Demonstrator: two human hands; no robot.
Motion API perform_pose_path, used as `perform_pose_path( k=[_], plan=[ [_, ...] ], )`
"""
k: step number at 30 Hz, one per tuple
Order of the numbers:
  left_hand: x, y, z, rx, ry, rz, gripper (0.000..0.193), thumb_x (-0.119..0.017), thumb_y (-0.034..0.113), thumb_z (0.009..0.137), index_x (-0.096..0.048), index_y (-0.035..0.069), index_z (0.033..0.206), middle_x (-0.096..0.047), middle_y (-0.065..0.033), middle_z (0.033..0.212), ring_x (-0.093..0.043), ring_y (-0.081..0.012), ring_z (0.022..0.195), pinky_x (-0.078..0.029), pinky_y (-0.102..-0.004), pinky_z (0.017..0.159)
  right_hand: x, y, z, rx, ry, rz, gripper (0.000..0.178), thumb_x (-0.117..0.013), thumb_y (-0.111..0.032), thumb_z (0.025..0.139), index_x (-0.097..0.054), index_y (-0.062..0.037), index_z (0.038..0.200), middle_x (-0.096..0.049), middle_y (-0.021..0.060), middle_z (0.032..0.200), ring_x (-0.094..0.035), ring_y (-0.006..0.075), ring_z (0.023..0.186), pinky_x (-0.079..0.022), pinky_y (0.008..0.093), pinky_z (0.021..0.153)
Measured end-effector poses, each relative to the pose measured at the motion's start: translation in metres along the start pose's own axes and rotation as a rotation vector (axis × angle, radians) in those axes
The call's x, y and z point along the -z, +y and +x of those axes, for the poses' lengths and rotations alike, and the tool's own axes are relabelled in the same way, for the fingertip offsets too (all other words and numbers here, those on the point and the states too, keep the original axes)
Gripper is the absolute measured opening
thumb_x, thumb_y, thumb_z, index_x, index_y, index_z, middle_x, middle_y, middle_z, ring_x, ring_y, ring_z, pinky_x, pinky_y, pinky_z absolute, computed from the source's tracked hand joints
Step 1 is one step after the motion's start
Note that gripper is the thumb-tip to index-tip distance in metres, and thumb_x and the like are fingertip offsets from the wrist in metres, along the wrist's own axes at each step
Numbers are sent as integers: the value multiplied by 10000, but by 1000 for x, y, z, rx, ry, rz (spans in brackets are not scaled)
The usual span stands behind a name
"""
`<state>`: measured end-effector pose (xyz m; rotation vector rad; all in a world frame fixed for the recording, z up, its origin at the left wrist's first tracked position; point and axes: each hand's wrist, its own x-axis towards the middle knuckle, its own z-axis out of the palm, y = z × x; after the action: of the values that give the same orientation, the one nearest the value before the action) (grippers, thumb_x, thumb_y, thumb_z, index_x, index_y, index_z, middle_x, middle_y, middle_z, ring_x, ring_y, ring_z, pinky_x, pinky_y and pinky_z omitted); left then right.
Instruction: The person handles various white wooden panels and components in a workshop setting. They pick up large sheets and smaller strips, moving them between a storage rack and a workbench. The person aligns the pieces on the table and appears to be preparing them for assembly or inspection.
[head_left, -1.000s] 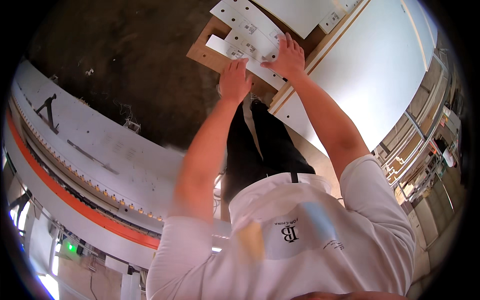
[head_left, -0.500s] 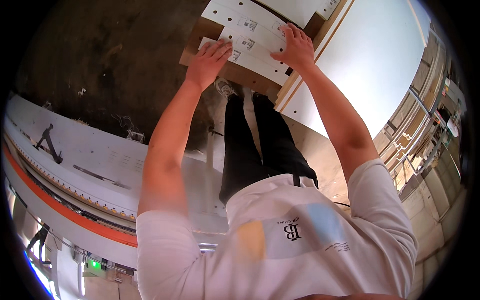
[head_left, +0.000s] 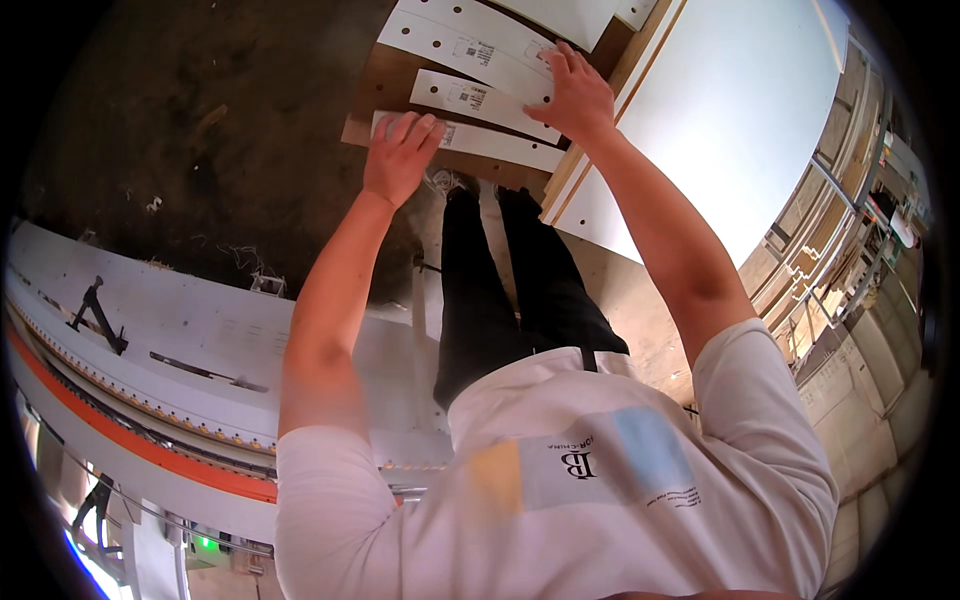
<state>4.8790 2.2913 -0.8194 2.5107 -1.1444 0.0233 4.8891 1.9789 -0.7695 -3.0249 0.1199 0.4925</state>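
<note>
Several white panel strips with dark holes and printed labels lie side by side on a brown board [head_left: 362,100]. The nearest strip [head_left: 505,148] is narrow, and my left hand [head_left: 400,160] has its fingers bent over that strip's left end; the thumb is hidden. A second narrow strip [head_left: 490,106] lies just beyond it, with brown board showing between them. Farther off lies a wider strip [head_left: 440,38]. My right hand [head_left: 578,98] is open at the right ends, fingers spread over the wider strip and thumb by the second one.
On the right stands a large white panel stack [head_left: 735,120] with a wooden edge, close beside my right forearm. A long white machine with an orange band [head_left: 150,440] runs along the lower left. Scraps [head_left: 154,204] lie on the dark floor.
The nearest strip has slid toward me and left with my left hand, and gaps have opened between the strips. My right hand has shifted slightly left along with the view.
</note>
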Motion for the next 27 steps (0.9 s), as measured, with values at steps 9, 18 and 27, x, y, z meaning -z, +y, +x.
perform_pose_path(
  k=[9,18,27],
  plan=[
    [-4,6,4,64,-210,-220,620,-845,135,668,-620,134,1247,-577,-28,1250,-543,-252,1177,-425,-422,1008,-1,5,1,2,-9,38,873,-847,-433,699,-438,-212,1438,-374,52,1602,-396,255,1454,-458,393,1110],
    [-1,15,-9,167,-174,-247,617,-835,94,666,-632,155,1246,-595,-29,1190,-538,-269,1178,-407,-445,1012,2,7,0,30,-3,122,859,-861,-407,694,-459,-215,1429,-392,56,1587,-412,266,1439,-467,409,1093],
    [-2,65,-70,400,-216,-246,597,-827,107,650,-643,161,1215,-597,-72,1188,-542,-308,1171,-395,-476,1013,-7,13,-2,49,52,110,863,-868,-426,681,-464,-214,1414,-397,54,1579,-441,272,1413,-483,427,1067]
  ],
)
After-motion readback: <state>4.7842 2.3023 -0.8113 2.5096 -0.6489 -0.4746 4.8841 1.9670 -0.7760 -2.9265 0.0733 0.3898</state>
